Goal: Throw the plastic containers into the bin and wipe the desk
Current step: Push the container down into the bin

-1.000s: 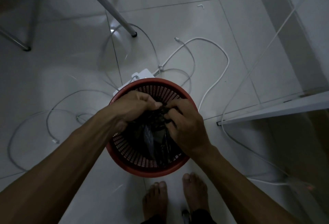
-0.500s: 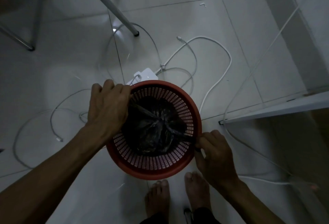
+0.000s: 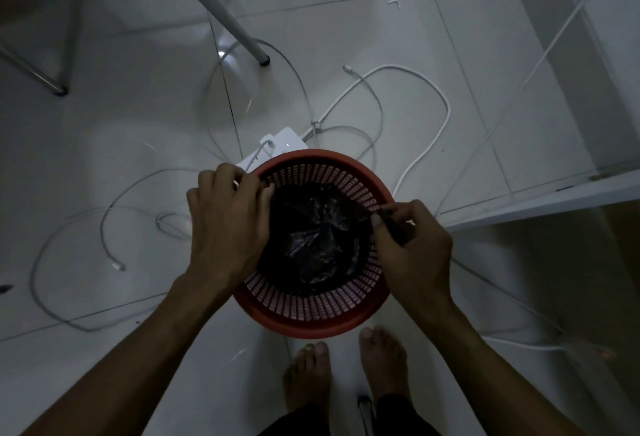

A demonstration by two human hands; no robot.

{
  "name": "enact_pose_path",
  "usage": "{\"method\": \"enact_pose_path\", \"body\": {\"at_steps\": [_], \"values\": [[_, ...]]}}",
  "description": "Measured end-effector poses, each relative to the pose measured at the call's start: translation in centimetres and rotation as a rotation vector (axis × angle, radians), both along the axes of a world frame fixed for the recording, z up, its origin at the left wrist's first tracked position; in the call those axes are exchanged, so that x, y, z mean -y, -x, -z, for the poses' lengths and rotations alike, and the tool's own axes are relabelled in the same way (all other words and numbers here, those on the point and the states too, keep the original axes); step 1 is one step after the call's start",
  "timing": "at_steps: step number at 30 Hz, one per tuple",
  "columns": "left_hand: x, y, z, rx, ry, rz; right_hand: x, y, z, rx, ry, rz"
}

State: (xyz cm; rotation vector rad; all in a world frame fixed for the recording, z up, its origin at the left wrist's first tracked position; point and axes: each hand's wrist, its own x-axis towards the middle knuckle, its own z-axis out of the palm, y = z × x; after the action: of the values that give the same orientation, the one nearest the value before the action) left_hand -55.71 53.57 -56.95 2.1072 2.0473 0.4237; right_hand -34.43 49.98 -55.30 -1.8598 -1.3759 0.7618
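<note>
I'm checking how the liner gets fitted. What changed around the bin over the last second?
Both hands left the bunched black bag at the bin's middle and pulled its edges apart. The left hand now holds it at the left rim, the right hand pinches it at the right rim. The red bin and floor cables stayed put.

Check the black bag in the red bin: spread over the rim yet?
Not yet. The black bag sits bunched inside the red bin; both hands, left hand and right hand, pull its edges toward the rim.
</note>
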Motion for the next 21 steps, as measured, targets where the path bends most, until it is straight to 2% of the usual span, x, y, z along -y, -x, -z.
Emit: {"method": "enact_pose_path", "body": {"at_steps": [2, 6, 9, 14, 16, 19, 21], "values": [[-0.4, 0.6, -0.3, -0.063, -0.008, 0.009, -0.6, -0.3, 0.0, -0.028, 0.034, 0.085], [-1.0, 2.5, 0.0, -0.188, 0.059, 0.089, -1.0, -1.8, 0.6, 0.139, 0.099, 0.164], [-0.8, 3.2, 0.2, -0.209, 0.111, 0.150, -0.8, -1.8, 1.0, 0.160, 0.118, 0.171], [-0.7, 3.1, -0.5, -0.202, 0.110, 0.111, -1.2, -1.6, 0.8, 0.187, 0.112, 0.192], [-0.6, 2.4, -0.8, -0.206, 0.094, 0.078, -0.9, -1.1, 0.5, 0.143, 0.101, 0.134], [0.1, 1.0, -1.0, -0.171, 0.083, 0.116, 0.5, 0.3, 0.3, -0.025, 0.039, -0.101], [0.4, -0.1, -1.1, 0.025, 0.101, 0.107, 1.4, 1.1, 0.9, -0.016, 0.024, -0.302]]}}
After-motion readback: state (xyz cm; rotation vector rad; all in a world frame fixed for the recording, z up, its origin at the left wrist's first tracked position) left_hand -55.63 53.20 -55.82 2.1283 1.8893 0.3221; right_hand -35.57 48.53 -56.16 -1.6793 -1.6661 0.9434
